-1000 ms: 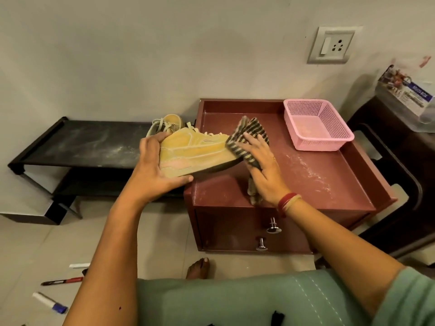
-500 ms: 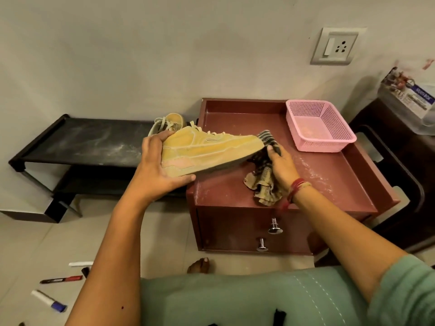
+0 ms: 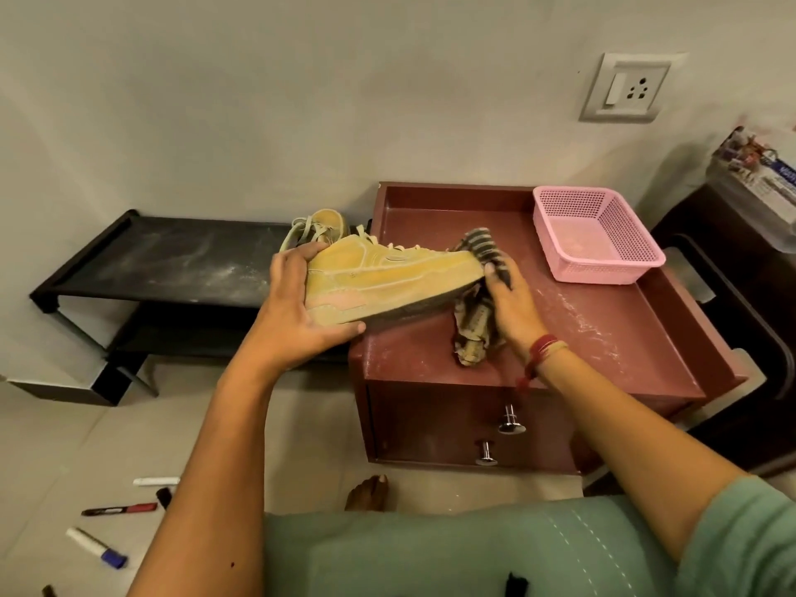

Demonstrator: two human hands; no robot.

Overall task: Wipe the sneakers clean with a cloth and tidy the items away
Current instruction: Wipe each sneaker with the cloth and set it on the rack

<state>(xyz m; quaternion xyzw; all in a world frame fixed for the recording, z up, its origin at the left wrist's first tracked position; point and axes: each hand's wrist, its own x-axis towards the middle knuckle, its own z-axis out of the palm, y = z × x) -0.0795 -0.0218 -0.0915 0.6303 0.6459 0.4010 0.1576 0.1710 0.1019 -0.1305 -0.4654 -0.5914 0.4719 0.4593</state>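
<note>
Head-worn view, forward and downward

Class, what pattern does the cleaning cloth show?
Dark and pale stripes on the cloth, seen in the head view.

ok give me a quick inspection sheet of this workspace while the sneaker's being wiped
surface: red-brown cabinet top, streaked with white dust
job's things: tan sneaker held above cabinet's left edge; striped cloth at its toe; second sneaker on black rack
clutter: pink basket on cabinet; markers on floor
hands: left hand grips sneaker's heel; right hand holds cloth against toe
cables: nothing seen
surroundings: wall socket; dark furniture at right
</note>
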